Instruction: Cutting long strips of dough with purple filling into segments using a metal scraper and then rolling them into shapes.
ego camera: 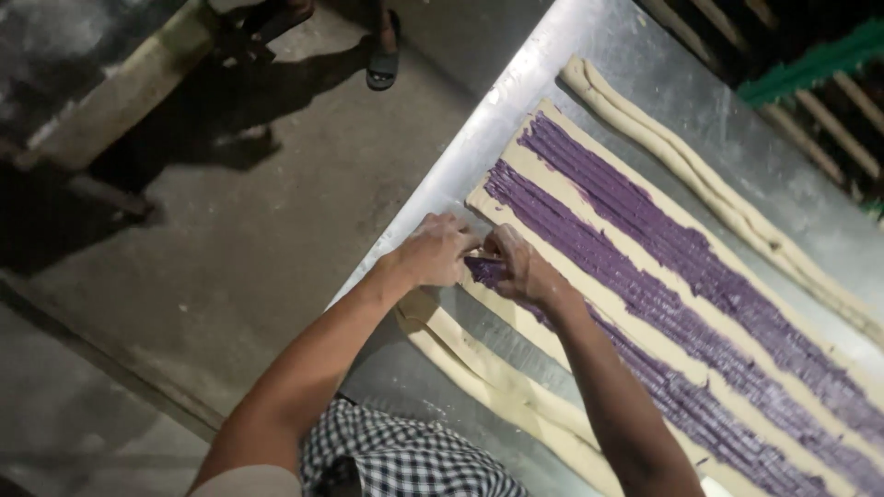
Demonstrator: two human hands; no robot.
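My left hand (433, 250) and my right hand (517, 267) meet at the near end of a long flat strip of pale dough (635, 317) spread with purple filling (645, 285). Both hands pinch the strip's edge, folding dough over the purple filling. A second filled strip (552, 152) lies beside it, farther from me. Two rolled dough ropes (497, 377) lie close to my body, and two more dough ropes (700, 179) lie along the far side. All rest on a metal table (516, 92).
The table's left edge (451, 161) runs diagonally beside a concrete floor (276, 230). A person's sandalled foot (382, 60) stands on the floor at the top. Wooden slats and a green bar (810, 64) are at the top right. My checked garment (396, 456) shows below.
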